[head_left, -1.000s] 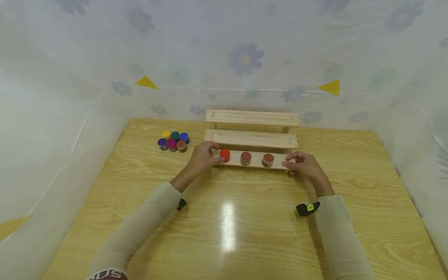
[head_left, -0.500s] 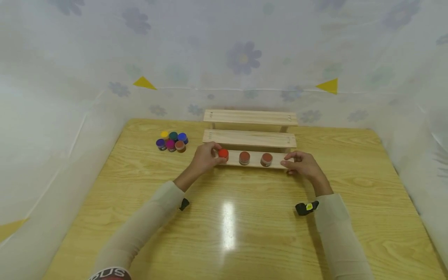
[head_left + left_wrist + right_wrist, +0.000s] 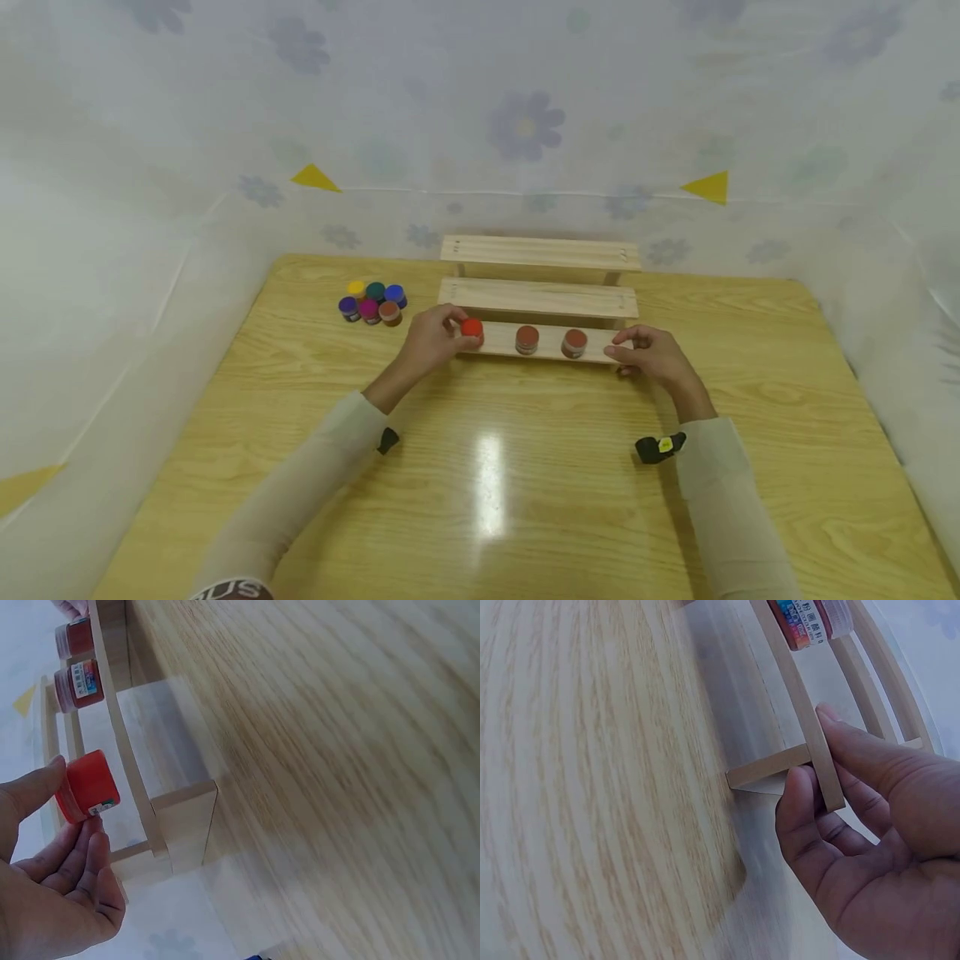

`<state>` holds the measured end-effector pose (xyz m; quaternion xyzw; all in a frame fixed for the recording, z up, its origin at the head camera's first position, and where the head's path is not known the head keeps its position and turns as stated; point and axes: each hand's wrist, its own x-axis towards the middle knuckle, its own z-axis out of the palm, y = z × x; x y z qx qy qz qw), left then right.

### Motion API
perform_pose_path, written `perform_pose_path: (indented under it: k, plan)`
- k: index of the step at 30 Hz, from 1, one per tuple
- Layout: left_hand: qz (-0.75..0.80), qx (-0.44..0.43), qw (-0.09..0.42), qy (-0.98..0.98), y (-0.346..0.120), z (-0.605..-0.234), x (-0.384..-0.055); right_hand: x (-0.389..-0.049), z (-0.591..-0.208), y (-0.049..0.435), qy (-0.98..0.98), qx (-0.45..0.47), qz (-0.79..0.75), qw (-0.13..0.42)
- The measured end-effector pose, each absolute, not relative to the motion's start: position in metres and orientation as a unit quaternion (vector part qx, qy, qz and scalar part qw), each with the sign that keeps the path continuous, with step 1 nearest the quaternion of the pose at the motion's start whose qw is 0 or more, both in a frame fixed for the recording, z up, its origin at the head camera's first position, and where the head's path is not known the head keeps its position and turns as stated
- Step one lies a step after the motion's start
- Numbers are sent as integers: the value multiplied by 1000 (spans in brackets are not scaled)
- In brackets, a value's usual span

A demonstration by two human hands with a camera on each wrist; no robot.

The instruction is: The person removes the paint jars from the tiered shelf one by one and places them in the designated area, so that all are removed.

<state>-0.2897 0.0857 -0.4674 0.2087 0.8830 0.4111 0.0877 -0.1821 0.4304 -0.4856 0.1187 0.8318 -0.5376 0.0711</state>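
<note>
My left hand (image 3: 432, 340) pinches a bright red paint jar (image 3: 91, 786) between thumb and fingers at the left end of the lowest shelf board. In the left wrist view the jar is slightly tilted. My right hand (image 3: 885, 840) grips the right end of that board, thumb on top and fingers curled beneath. The wooden three-step rack (image 3: 537, 297) stands at the back of the table. Two brownish-red paint jars, a middle one (image 3: 527, 339) and a right one (image 3: 574, 342), sit upright on the lowest board between my hands.
Left of the rack several paint jars stand grouped, among them a yellow one (image 3: 356, 289), a magenta one (image 3: 369, 311), a blue one (image 3: 395, 295) and a brown one (image 3: 390, 313). A flowered curtain (image 3: 420, 150) hangs behind the wooden table (image 3: 570, 517).
My left hand has shifted the bright red jar a little left along the lowest board, farther from the middle jar. The right hand keeps its hold on the board's end.
</note>
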Motion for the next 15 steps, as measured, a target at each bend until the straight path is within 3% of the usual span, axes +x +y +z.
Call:
perform_pose_path:
  k: [15]
  plan:
    - [436, 195, 75, 876, 56, -470, -298, -173, -460, 419, 830, 126, -537, 83]
